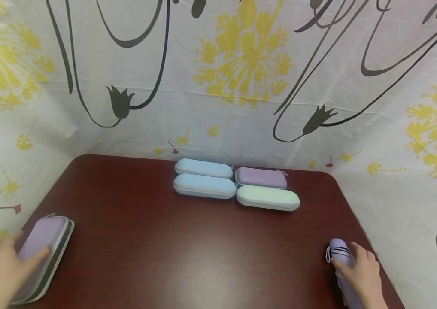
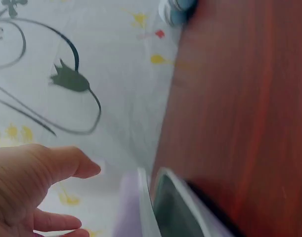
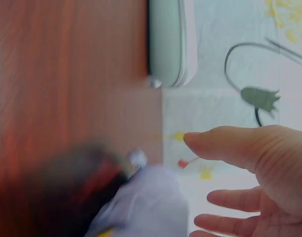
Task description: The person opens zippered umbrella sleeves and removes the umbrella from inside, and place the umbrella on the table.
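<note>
At the table's left edge my left hand (image 1: 4,268) hovers over a purple zippered case (image 1: 50,229), thumb and fingers spread. That case lies on top of another case (image 1: 63,251) with a dark side and pale rim. In the left wrist view the left hand (image 2: 37,173) is apart from the purple case (image 2: 127,207). Near the right edge my right hand (image 1: 363,274) is beside a folded purple umbrella (image 1: 340,249) with a wrist loop. The right wrist view shows the right hand (image 3: 269,168) with fingers apart, not around the umbrella (image 3: 153,202).
Toward the back of the dark red table (image 1: 187,240) lie two light blue cases (image 1: 203,167), a purple case (image 1: 261,178) and a mint green case (image 1: 268,197), side by side. A floral-patterned cloth (image 1: 210,128) hangs behind and at both sides.
</note>
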Available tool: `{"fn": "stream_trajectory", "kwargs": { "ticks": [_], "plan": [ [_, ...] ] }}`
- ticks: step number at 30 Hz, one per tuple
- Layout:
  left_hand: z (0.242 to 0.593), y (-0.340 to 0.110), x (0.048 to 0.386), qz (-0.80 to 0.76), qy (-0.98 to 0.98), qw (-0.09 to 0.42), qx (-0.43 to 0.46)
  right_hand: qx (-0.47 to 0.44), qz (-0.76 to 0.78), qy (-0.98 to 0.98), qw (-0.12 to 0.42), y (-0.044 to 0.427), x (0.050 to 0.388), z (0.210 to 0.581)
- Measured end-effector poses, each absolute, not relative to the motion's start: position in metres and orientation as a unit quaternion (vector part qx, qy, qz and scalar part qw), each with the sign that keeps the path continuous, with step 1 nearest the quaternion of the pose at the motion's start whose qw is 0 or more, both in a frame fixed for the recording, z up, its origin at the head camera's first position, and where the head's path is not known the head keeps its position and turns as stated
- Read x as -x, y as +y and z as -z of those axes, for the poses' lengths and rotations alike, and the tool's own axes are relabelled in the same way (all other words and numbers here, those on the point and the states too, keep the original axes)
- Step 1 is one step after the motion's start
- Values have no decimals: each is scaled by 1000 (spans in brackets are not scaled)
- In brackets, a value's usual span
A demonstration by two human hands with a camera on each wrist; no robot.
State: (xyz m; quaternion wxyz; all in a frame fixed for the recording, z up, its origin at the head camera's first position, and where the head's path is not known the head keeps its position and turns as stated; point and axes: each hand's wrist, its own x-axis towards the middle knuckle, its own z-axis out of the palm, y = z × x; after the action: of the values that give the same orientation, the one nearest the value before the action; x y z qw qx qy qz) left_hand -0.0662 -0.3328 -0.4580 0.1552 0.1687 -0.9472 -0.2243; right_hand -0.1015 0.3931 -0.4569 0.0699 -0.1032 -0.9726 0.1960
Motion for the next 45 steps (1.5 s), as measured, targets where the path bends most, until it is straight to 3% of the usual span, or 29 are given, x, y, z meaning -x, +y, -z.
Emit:
{"fn": "stream_trajectory", "kwargs": {
  "ticks": [3, 11, 22, 45],
  "plan": [
    [452, -316, 74, 249, -938, 195, -143, 86, -213, -969, 88, 377, 108, 451],
    [450, -264, 110, 312, -923, 221, -54, 2, -243, -958, 150, 327, 130, 449],
    [454, -218, 144, 349, -911, 219, -11, -60, -301, -941, 144, 283, 152, 454],
    [465, -187, 169, 408, -898, 162, 8, -123, -359, -919, 105, 223, 176, 457]
  ]
}}
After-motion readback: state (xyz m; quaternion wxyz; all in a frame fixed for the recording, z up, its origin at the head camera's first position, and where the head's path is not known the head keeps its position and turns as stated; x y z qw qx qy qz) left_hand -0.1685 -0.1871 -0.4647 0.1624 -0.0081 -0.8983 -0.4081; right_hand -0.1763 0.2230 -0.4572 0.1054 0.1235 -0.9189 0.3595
